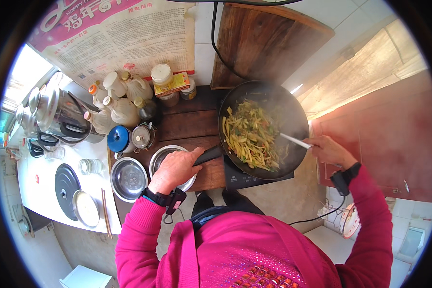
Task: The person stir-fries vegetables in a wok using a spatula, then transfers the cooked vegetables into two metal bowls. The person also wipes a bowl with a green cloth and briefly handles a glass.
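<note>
A dark wok (295, 158) rests on a black induction cooker (237, 183), filled with steaming strips of yellow-green vegetable (250, 138) mixed with bits of red and green. My left hand (178, 165) is closed around the wok's black handle (213, 154), above a steel bowl (158, 155). At the wok's right rim, my right hand (329, 151) grips the pale handle of a cooking utensil (295, 140), whose far end is among the vegetables and hard to make out.
A second steel bowl (129, 180), a blue-lidded pot (118, 139) and several bottles (122, 111) stand left on the wooden counter (187, 122). Behind the wok leans a wooden board (262, 43). Farther left are a black lid (65, 190), a white-filled bowl (86, 208) and chopsticks (106, 212).
</note>
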Demonstrator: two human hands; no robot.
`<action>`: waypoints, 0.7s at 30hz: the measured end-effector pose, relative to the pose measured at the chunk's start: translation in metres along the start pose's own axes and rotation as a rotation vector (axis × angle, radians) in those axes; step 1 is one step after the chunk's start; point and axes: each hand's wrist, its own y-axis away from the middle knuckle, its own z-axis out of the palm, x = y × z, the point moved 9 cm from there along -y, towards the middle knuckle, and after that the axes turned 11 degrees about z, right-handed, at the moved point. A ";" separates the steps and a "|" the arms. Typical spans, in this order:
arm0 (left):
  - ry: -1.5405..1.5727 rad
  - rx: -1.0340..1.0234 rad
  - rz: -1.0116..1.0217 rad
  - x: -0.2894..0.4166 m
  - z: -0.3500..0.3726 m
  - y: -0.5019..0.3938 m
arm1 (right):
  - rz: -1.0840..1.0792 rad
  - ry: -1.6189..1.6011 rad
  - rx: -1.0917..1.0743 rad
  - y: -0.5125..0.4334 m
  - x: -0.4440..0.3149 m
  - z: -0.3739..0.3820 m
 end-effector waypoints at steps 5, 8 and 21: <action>-0.006 0.013 0.011 0.001 -0.002 0.001 | -0.117 0.517 0.223 0.016 0.012 -0.089; 0.006 0.011 0.006 0.000 0.000 0.001 | 0.098 0.773 0.086 -0.033 0.038 -0.108; -0.030 0.013 0.005 -0.001 0.001 0.000 | -0.103 0.677 0.017 0.004 -0.098 -0.066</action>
